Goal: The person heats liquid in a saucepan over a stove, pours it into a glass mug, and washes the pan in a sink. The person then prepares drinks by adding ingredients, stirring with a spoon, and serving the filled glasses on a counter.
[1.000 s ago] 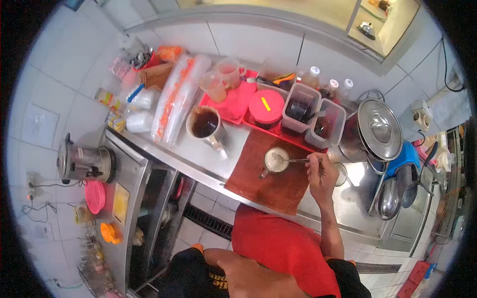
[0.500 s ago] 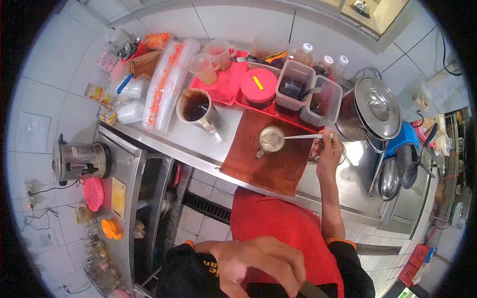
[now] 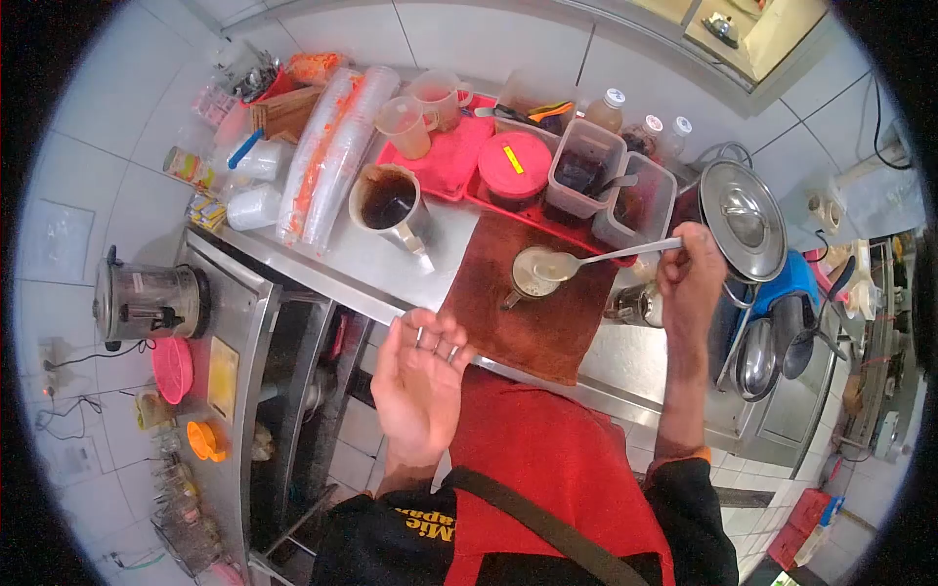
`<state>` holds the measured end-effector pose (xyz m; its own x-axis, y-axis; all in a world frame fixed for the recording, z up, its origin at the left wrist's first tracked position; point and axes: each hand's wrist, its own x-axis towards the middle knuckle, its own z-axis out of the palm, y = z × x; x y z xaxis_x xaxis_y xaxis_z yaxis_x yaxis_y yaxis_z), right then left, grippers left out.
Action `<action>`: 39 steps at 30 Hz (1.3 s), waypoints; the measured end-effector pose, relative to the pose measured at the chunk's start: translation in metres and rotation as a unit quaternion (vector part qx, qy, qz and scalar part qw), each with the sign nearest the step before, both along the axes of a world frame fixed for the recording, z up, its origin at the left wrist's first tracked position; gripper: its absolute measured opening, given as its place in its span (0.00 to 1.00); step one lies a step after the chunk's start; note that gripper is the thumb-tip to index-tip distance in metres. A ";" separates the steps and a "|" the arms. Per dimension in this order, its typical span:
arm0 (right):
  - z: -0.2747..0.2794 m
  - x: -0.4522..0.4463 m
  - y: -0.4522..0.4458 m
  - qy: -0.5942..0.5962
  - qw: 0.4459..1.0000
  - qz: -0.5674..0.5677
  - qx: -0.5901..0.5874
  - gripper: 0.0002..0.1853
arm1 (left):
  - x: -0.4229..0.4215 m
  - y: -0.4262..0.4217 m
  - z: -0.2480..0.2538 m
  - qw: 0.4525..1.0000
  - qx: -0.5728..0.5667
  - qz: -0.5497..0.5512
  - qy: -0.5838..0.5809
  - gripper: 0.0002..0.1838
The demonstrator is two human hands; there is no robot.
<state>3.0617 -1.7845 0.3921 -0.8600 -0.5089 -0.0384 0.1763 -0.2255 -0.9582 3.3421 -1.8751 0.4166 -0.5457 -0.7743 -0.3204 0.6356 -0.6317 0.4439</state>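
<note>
The brown cloth (image 3: 532, 342) lies flat on the steel counter (image 3: 327, 259), and a glass mug (image 3: 529, 284) with pale contents stands on its far half, handle toward the near side. The right hand (image 3: 692, 278), beyond the cloth's right edge, pinches the end of a spoon (image 3: 625, 251) between thumb and fingers; the spoon reaches leftward over the cloth, its bowl at the mug's mouth, though whether it touches the rim I cannot tell. A clear glass (image 3: 637, 306) sits just beside the cloth's right edge, close to the lower fingers; contact there is unclear. The left hand (image 3: 420, 386), off the cloth's near left corner, is turned palm up, fingers loosely curled and spread from the thumb. Left of the cloth stands a dark-stained pitcher (image 3: 414, 227); behind it, a red-lidded container (image 3: 513, 168).
</note>
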 end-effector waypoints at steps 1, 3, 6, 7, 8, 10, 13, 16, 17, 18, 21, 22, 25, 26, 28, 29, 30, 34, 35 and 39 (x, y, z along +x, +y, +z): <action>0.016 -0.001 -0.001 0.002 1.000 0.000 0.000 0.09 | -0.004 -0.002 0.001 1.000 0.000 0.000 0.002 0.19; 0.048 -0.003 -0.003 0.019 0.998 0.045 -0.041 0.10 | -0.018 -0.003 0.004 0.995 0.094 -0.022 0.016 0.21; 0.098 0.001 -0.007 0.009 0.990 0.103 -0.099 0.10 | -0.036 0.006 0.019 0.989 0.097 -0.088 0.072 0.25; 0.111 0.002 -0.008 0.012 0.990 0.103 -0.100 0.10 | -0.043 0.010 0.029 0.984 0.097 -0.127 0.077 0.26; 0.124 0.005 -0.009 -0.009 0.982 0.133 -0.132 0.11 | -0.049 0.014 0.035 0.984 0.095 -0.127 0.080 0.26; 0.146 0.009 -0.010 -0.027 0.972 0.163 -0.165 0.11 | -0.058 0.020 0.047 0.963 0.093 -0.214 0.139 0.29; 0.170 0.014 -0.010 -0.027 0.946 0.245 -0.208 0.10 | -0.061 0.030 0.070 0.933 0.141 -0.266 0.199 0.30; 0.183 0.008 -0.010 0.001 0.881 0.403 -0.247 0.08 | -0.058 0.036 0.084 0.917 0.157 -0.292 0.219 0.30; 0.184 0.008 -0.007 -0.001 0.882 0.402 -0.246 0.08 | -0.057 0.038 0.087 0.911 0.171 -0.301 0.224 0.31; 0.186 0.009 -0.005 -0.022 0.889 0.382 -0.251 0.08 | -0.057 0.040 0.088 0.908 0.161 -0.308 0.234 0.31; 0.197 0.008 0.000 -0.025 0.890 0.390 -0.236 0.06 | -0.054 0.047 0.086 0.899 0.159 -0.331 0.240 0.33; 0.200 0.008 0.002 -0.022 0.887 0.401 -0.227 0.06 | -0.054 0.048 0.086 0.898 0.159 -0.331 0.240 0.33; 0.205 0.013 -0.001 -0.008 0.869 0.442 -0.221 0.06 | -0.054 0.047 0.085 0.890 0.163 -0.346 0.248 0.33; 0.206 0.012 0.000 -0.006 0.874 0.436 -0.217 0.06 | -0.054 0.047 0.085 0.890 0.165 -0.344 0.249 0.33; 0.208 0.011 0.002 -0.003 0.883 0.419 -0.211 0.06 | -0.054 0.048 0.084 0.889 0.171 -0.344 0.248 0.33; 0.208 0.010 0.003 -0.001 0.888 0.411 -0.206 0.06 | -0.053 0.048 0.084 0.890 0.170 -0.342 0.250 0.33; 0.209 0.009 0.004 0.003 0.893 0.403 -0.201 0.06 | -0.053 0.047 0.084 0.890 0.167 -0.340 0.252 0.33; 0.207 0.003 0.002 0.001 0.915 0.362 -0.178 0.06 | -0.055 0.045 0.080 0.900 0.156 -0.329 0.241 0.33; 0.204 0.001 0.000 -0.004 0.920 0.352 -0.171 0.06 | -0.054 0.043 0.077 0.911 0.158 -0.308 0.224 0.33; 0.174 -0.008 -0.019 -0.065 0.922 0.339 -0.174 0.07 | -0.044 0.032 0.056 0.963 0.165 -0.188 0.105 0.32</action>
<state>3.0538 -1.8039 0.5657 -0.3402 -0.9284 0.1491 0.4975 -0.3123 -0.8093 3.2984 -1.8436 0.4721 -0.8469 -0.3849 -0.3668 0.3891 -0.9188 0.0658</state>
